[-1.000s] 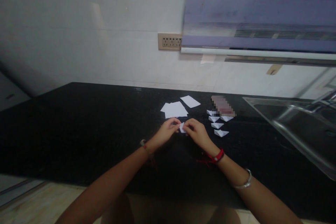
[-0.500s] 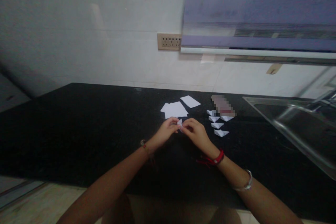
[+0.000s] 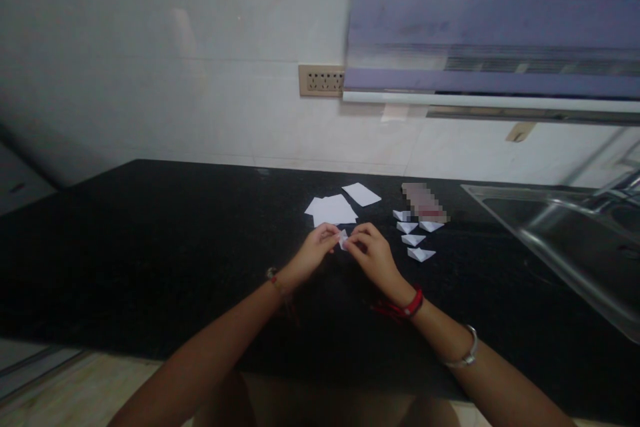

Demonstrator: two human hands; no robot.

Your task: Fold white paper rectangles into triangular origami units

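Note:
Between my two hands is a small folded piece of white paper (image 3: pixel 343 239), held above the dark countertop (image 3: pixel 200 247). My left hand (image 3: pixel 319 245) pinches its left side with closed fingers. On its right side, my right hand (image 3: pixel 371 250) grips it between thumb and fingertips, which partly cover it. Just beyond my hands lie loose white paper sheets (image 3: pixel 334 209), overlapping one another, and a separate sheet (image 3: pixel 361 194) sits farther back. To the right of my right hand are several folded white paper pieces (image 3: pixel 421 254), pointed in shape.
A flat pinkish object (image 3: pixel 424 201), blurred out, lies behind the folded pieces. At the right a metal sink (image 3: pixel 545 233) with a faucet is set into the counter. The tiled wall (image 3: pixel 225 107) behind carries a socket strip (image 3: pixel 323 81) and a purple striped blind (image 3: pixel 475 27).
My fingers have shifted slightly on the folded paper, and its outline between them looks different. My hands stay in nearly the same place; the sheets and other folded pieces lie as before.

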